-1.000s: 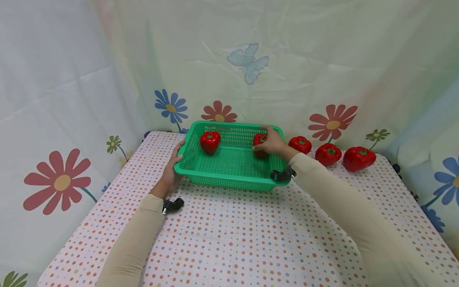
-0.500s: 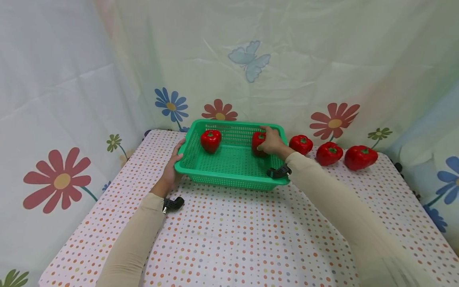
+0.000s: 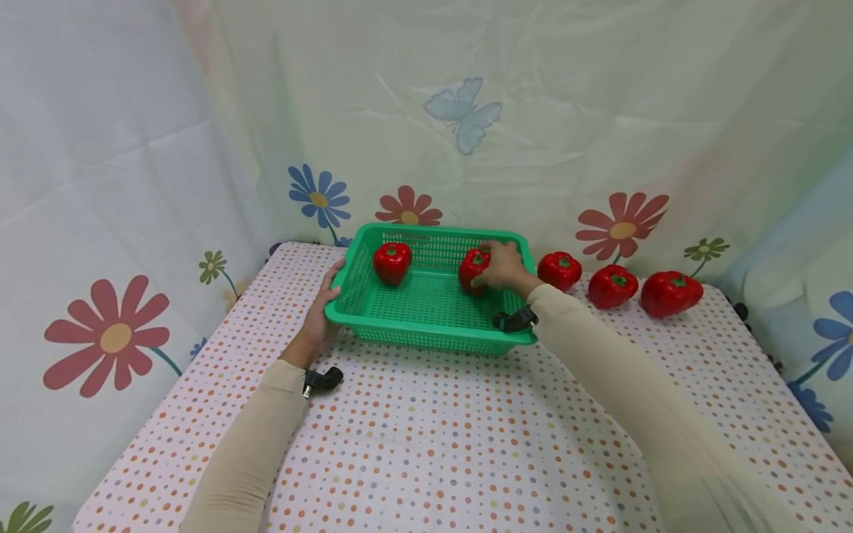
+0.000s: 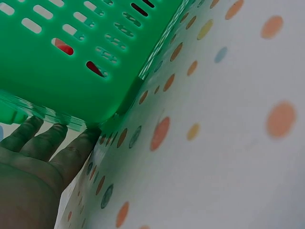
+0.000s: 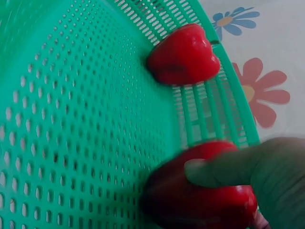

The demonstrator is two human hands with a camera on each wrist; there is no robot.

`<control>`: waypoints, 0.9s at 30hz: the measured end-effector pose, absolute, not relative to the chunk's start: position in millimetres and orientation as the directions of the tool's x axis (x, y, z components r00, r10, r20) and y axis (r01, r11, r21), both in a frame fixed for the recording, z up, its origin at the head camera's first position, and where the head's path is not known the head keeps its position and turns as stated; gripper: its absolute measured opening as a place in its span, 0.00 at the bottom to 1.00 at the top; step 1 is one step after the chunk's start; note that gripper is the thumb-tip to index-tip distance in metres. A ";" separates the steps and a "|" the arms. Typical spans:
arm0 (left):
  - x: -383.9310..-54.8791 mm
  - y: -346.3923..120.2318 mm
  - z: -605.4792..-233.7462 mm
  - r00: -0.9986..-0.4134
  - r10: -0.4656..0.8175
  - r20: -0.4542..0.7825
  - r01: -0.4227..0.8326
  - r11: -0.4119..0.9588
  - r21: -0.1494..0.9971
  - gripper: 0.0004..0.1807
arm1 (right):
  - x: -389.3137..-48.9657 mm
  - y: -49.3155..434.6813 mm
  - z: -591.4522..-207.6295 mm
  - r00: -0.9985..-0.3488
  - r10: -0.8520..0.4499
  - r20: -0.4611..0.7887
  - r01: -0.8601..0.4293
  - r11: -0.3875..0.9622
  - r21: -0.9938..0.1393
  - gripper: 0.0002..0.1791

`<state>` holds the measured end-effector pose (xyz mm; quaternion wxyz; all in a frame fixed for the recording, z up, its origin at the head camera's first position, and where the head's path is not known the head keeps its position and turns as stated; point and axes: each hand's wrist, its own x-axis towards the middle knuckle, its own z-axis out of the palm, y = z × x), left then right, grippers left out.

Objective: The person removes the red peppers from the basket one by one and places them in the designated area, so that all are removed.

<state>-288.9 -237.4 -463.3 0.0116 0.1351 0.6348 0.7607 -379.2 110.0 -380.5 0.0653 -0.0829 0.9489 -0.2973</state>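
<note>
My right hand (image 3: 504,265) grips a red bell pepper (image 3: 472,272) inside the green plastic basket (image 3: 426,333), near its right end. In the right wrist view the thumb (image 5: 207,172) lies across this pepper (image 5: 190,205); most of the other fingers are hidden. A second bell pepper (image 3: 392,262) stands at the back left of the basket. At the basket's left end, my left hand (image 3: 321,314) rests against the outside. The left wrist view has its fingers (image 4: 71,152) nearly straight, touching the basket wall (image 4: 71,90) under the rim.
To the right of the basket, a row of red bell peppers sits on the dotted tablecloth: one close by (image 3: 559,270), a middle pepper (image 3: 612,286) and a larger one (image 3: 669,293). A flowered curtain (image 3: 460,178) hangs right behind the table.
My right hand has shifted the held bell pepper slightly left within the basket, leaving more of it uncovered. My left hand keeps its place at the basket's left end.
</note>
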 end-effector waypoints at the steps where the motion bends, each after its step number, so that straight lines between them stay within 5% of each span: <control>1: -289.0 -237.4 -463.4 -0.964 0.187 0.189 0.153 -0.193 0.969 0.34 | -379.5 110.1 -380.6 -0.976 -0.201 -0.078 -0.123 0.818 -0.562 0.44; 12: -288.9 -237.7 -463.7 -0.969 0.181 0.169 0.138 -0.171 0.975 0.34 | -381.1 111.7 -382.4 -0.936 -0.326 -0.131 -0.171 0.748 -0.641 0.45; 27: -289.2 -238.2 -463.9 -0.965 0.192 0.181 0.147 -0.179 0.973 0.33 | -383.1 112.6 -386.3 -0.932 -0.336 -0.138 -0.149 0.700 -0.698 0.44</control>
